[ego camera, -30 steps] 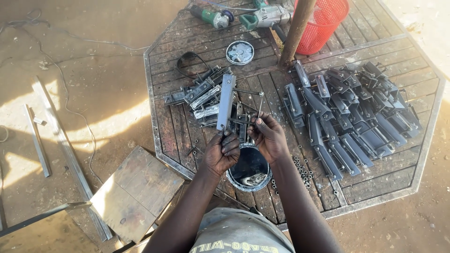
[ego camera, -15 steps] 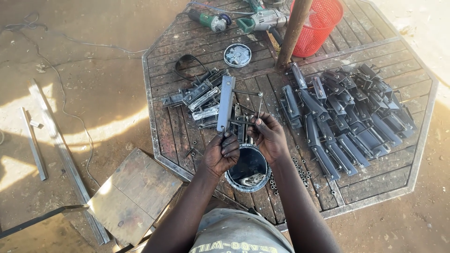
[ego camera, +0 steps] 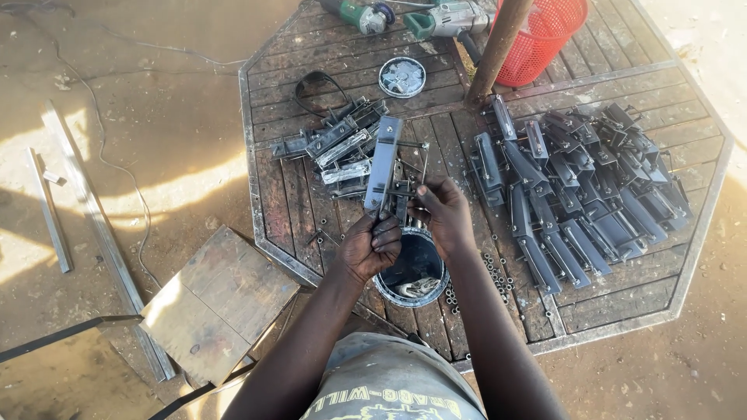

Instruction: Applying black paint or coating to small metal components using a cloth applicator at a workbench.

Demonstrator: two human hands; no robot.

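While the left hand (ego camera: 372, 246) grips the lower end of the grey metal channel (ego camera: 383, 165) | long axis points away over the wooden table (ego camera: 622, 311) | right hand (ego camera: 445, 211) pinches a small part beside its base | black tin (ego camera: 412, 268) directly below.

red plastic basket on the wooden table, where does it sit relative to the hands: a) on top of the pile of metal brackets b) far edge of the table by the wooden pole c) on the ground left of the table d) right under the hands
b: the red plastic basket stands at the far edge of the octagonal wooden table, beside the wooden pole, well beyond the hands.
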